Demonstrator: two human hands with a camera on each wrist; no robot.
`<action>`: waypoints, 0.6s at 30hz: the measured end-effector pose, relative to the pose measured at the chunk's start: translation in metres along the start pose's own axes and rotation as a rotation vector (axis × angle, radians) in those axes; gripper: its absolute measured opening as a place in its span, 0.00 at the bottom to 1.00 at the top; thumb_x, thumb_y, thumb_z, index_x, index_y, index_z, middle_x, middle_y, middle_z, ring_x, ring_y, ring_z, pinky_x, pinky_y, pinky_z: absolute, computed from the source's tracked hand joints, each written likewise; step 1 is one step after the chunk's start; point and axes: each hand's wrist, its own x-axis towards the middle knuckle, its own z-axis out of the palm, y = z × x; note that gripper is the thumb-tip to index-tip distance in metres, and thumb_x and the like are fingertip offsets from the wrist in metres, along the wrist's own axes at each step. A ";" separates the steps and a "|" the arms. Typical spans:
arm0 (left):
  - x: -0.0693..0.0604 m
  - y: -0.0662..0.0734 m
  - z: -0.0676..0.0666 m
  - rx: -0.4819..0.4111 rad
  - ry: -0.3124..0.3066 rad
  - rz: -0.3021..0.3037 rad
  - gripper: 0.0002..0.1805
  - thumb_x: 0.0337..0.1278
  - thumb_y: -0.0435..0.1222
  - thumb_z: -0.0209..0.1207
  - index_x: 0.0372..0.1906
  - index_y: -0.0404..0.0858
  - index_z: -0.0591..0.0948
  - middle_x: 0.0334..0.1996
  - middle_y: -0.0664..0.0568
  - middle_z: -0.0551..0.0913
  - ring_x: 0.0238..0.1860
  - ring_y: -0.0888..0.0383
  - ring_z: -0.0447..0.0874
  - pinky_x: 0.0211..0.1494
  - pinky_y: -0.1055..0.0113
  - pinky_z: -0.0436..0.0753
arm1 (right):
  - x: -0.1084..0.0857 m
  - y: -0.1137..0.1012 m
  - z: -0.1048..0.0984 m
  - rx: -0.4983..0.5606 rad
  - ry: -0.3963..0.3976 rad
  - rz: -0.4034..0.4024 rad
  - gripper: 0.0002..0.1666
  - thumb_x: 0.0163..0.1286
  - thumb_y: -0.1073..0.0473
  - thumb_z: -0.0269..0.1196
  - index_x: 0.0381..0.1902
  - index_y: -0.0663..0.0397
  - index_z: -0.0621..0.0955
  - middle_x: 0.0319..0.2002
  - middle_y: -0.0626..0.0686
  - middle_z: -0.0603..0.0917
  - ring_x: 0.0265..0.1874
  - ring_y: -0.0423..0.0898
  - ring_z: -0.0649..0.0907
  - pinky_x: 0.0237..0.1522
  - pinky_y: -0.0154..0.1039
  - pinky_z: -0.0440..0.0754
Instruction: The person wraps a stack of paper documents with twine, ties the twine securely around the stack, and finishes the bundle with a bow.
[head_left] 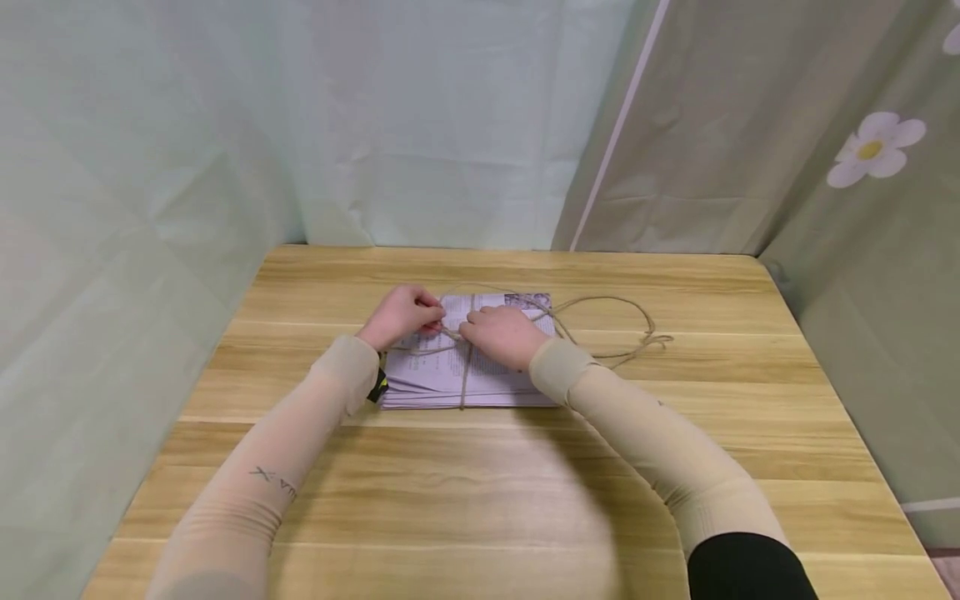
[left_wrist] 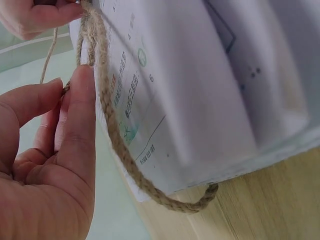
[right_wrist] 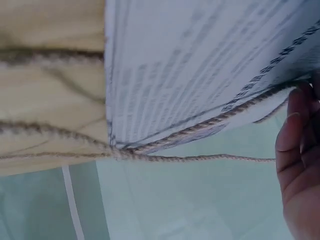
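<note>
A stack of printed papers (head_left: 423,385) lies on the table, with brown twine (head_left: 465,380) crossing over it both ways. At the left part of the stack, my left hand (head_left: 401,317) pinches a strand of the twine between thumb and fingers. My right hand (head_left: 506,333) lies over the middle of the papers, its fingertips at the crossing of the strands, where it grips the twine. In the left wrist view the twine (left_wrist: 117,142) bends around the edge of the papers. Part of the crossing is hidden by the right fingers.
Loose loops of twine (head_left: 637,304) spread over the wooden table (head_left: 487,492) right of the stack. A small black and yellow thing (head_left: 379,385) shows by the left wrist. Pale curtains (head_left: 450,125) stand behind the table and at both sides.
</note>
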 end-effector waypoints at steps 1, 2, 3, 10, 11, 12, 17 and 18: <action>0.000 0.000 0.000 0.011 0.000 0.001 0.12 0.72 0.33 0.61 0.51 0.27 0.80 0.42 0.36 0.85 0.41 0.48 0.88 0.47 0.58 0.87 | 0.001 0.001 0.000 -0.015 0.000 -0.015 0.05 0.79 0.60 0.57 0.44 0.52 0.80 0.38 0.50 0.81 0.33 0.47 0.80 0.33 0.41 0.81; 0.001 0.000 0.000 0.020 -0.001 0.002 0.12 0.72 0.33 0.61 0.51 0.27 0.80 0.42 0.36 0.85 0.40 0.48 0.88 0.46 0.58 0.88 | 0.001 0.002 0.002 -0.026 0.001 -0.027 0.04 0.79 0.60 0.56 0.44 0.52 0.79 0.38 0.50 0.80 0.34 0.47 0.79 0.33 0.41 0.81; 0.002 0.000 0.001 0.029 -0.002 0.001 0.12 0.72 0.33 0.61 0.51 0.27 0.80 0.42 0.37 0.85 0.39 0.49 0.88 0.46 0.58 0.88 | 0.001 0.003 0.003 -0.035 0.002 -0.039 0.04 0.79 0.60 0.56 0.45 0.53 0.78 0.38 0.50 0.80 0.34 0.47 0.79 0.33 0.40 0.81; 0.006 -0.002 0.007 0.010 -0.005 -0.010 0.11 0.70 0.31 0.62 0.48 0.26 0.80 0.38 0.38 0.86 0.34 0.54 0.88 0.41 0.62 0.88 | 0.002 0.008 0.008 -0.035 0.008 -0.043 0.03 0.79 0.64 0.53 0.45 0.56 0.75 0.38 0.51 0.75 0.35 0.47 0.76 0.34 0.40 0.80; 0.006 -0.002 0.008 0.007 -0.009 -0.010 0.11 0.70 0.31 0.62 0.48 0.25 0.80 0.38 0.38 0.87 0.34 0.54 0.88 0.41 0.62 0.88 | 0.002 0.008 0.008 -0.031 0.010 -0.039 0.03 0.79 0.65 0.53 0.45 0.56 0.74 0.38 0.51 0.74 0.35 0.47 0.76 0.34 0.41 0.80; 0.006 -0.002 0.009 0.006 -0.015 -0.010 0.11 0.69 0.30 0.62 0.48 0.25 0.80 0.37 0.38 0.87 0.34 0.54 0.88 0.40 0.63 0.88 | 0.003 0.008 0.007 -0.032 0.011 -0.034 0.04 0.78 0.66 0.52 0.46 0.57 0.74 0.39 0.52 0.74 0.35 0.47 0.76 0.34 0.41 0.80; 0.006 0.000 0.017 0.144 -0.049 0.044 0.12 0.66 0.36 0.64 0.46 0.29 0.82 0.36 0.43 0.87 0.33 0.56 0.85 0.36 0.67 0.83 | 0.003 0.007 0.007 -0.033 0.011 -0.010 0.07 0.79 0.67 0.52 0.49 0.57 0.75 0.41 0.52 0.77 0.38 0.48 0.78 0.35 0.40 0.81; 0.006 0.000 0.019 0.173 -0.055 0.057 0.13 0.65 0.37 0.65 0.46 0.30 0.83 0.36 0.44 0.86 0.33 0.56 0.84 0.36 0.68 0.81 | 0.002 0.007 0.008 -0.025 0.010 -0.003 0.07 0.79 0.67 0.52 0.49 0.57 0.76 0.42 0.52 0.77 0.39 0.48 0.78 0.36 0.40 0.81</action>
